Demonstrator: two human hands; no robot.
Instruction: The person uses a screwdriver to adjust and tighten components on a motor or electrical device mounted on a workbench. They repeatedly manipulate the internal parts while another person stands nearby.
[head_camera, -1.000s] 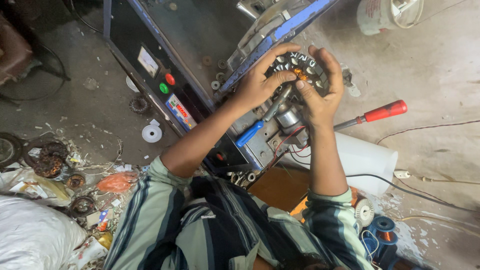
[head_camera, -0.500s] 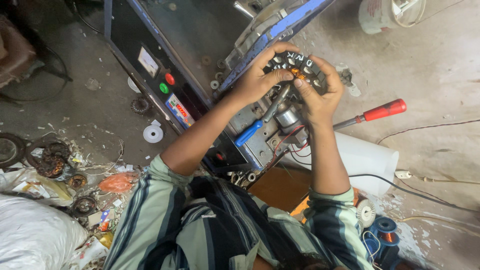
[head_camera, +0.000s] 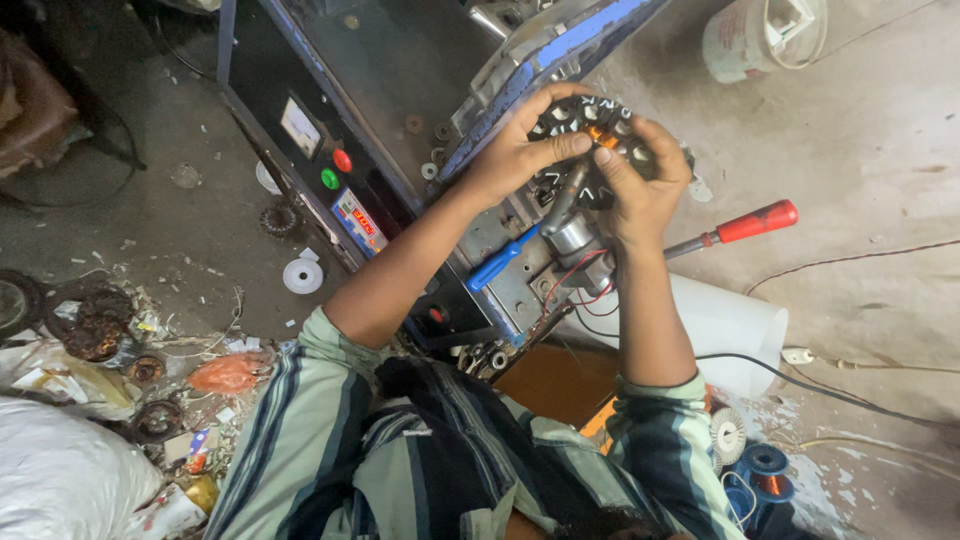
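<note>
Above the grey machine (head_camera: 400, 60), a round black stator (head_camera: 590, 145) with copper windings sits between both hands: the left hand (head_camera: 520, 155) grips its near-left edge, the right hand (head_camera: 640, 180) pinches its right side. Below-left, a rectangular panel label (head_camera: 358, 222) lies under red and green buttons. Top right stands a white bucket (head_camera: 745, 40), contents unclear

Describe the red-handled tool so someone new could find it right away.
Start at the dark machine with the blue frame, then find the right hand at its lower end. The red-handled tool lies on the floor beside that hand; unlike the blue-handled tool, it rests off the machine.
</note>
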